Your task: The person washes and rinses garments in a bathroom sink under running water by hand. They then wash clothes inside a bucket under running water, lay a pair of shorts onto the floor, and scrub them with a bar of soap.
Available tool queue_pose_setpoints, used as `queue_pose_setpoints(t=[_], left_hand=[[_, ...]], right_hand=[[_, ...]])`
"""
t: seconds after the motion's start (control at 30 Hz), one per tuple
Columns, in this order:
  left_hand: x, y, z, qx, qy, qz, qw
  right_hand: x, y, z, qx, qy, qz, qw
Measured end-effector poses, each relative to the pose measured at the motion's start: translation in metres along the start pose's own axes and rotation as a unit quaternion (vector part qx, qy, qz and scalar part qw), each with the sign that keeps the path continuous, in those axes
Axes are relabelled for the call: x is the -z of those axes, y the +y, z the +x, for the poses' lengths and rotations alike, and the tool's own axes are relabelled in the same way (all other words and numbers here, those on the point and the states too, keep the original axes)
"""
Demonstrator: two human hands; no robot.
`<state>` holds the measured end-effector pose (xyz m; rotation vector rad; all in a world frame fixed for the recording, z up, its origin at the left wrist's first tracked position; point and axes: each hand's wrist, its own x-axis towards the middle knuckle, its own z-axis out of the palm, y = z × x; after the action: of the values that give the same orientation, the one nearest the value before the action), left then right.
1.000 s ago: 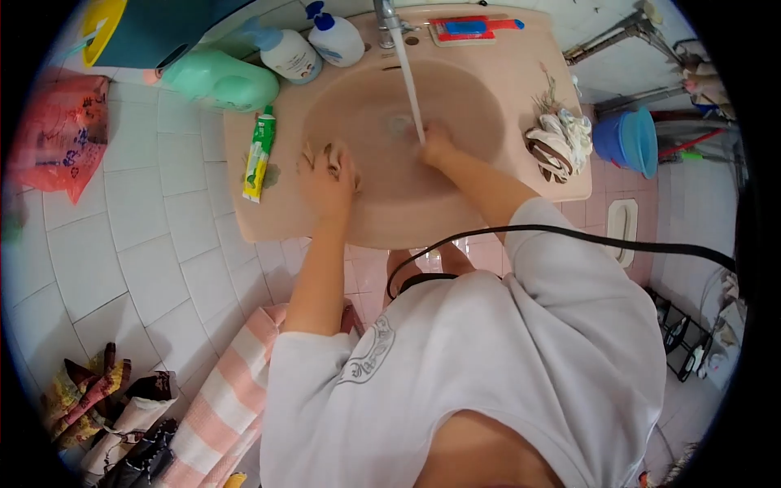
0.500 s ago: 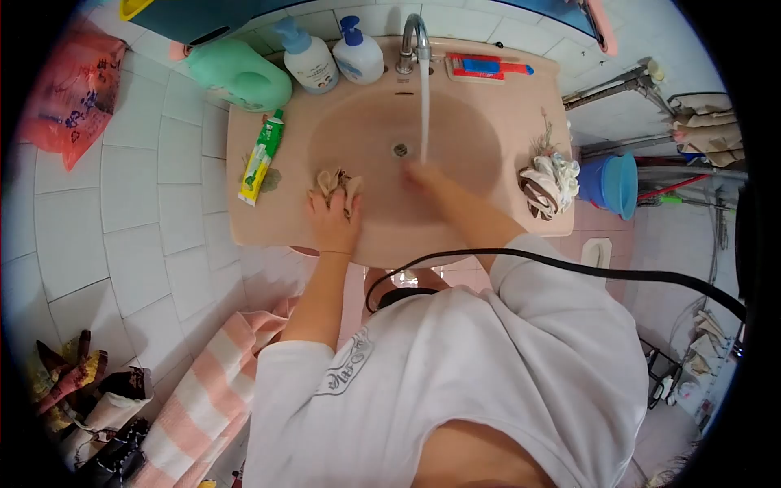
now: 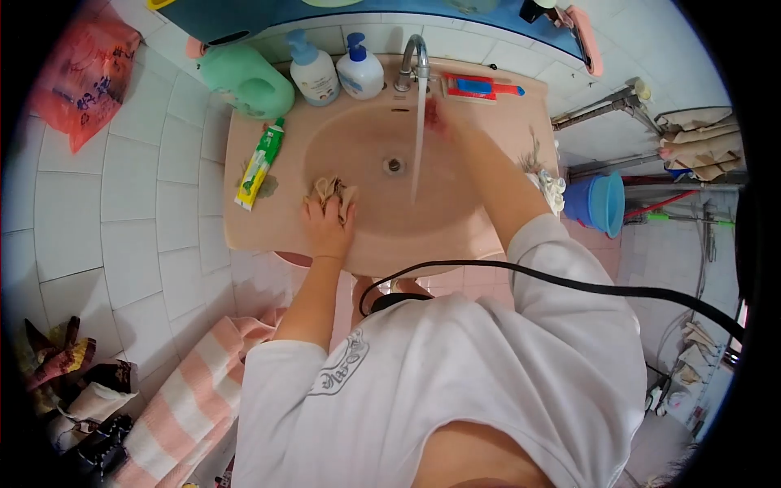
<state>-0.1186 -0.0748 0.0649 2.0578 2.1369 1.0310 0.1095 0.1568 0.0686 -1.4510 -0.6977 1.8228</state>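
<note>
Water runs from the chrome faucet (image 3: 413, 61) into the pink sink (image 3: 370, 215), whose drain is uncovered. My left hand (image 3: 328, 233) has its fingers bent over a crumpled beige-brown cloth (image 3: 332, 193) at the basin's left edge, gripping it. On the far right side of the basin, just beside the water stream, is my right hand (image 3: 439, 120). It is smeared by motion and its fingers are not clear. A white bundle of cloth (image 3: 551, 191) on the right rim is partly covered by my right arm.
A yellow-green tube (image 3: 260, 165) lies on the left rim. Behind it stand a green jug (image 3: 246, 81) and two pump bottles, one white (image 3: 314, 79), one white-blue (image 3: 359, 71). A red-and-blue brush (image 3: 484, 87) rests back right. Blue buckets (image 3: 604, 205) hang right; a black cable (image 3: 521, 272) crosses my front.
My right hand has moved from the middle of the basin up toward the faucet's right side. My left hand stays on the cloth. The view has shifted slightly.
</note>
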Motion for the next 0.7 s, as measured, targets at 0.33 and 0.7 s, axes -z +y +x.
queue_pose_setpoints(t=[0.33,0.7], left_hand=[[0.003,-0.001,0.001,-0.021,0.006,0.038,0.999],[0.004,0.002,0.004,-0.015,0.000,0.032,0.999]], right_hand=[[-0.002,0.129,-0.028,-0.420,-0.141,0.586,0.679],[0.018,-0.003,0.065,-0.123,-0.254,0.479,0.831]])
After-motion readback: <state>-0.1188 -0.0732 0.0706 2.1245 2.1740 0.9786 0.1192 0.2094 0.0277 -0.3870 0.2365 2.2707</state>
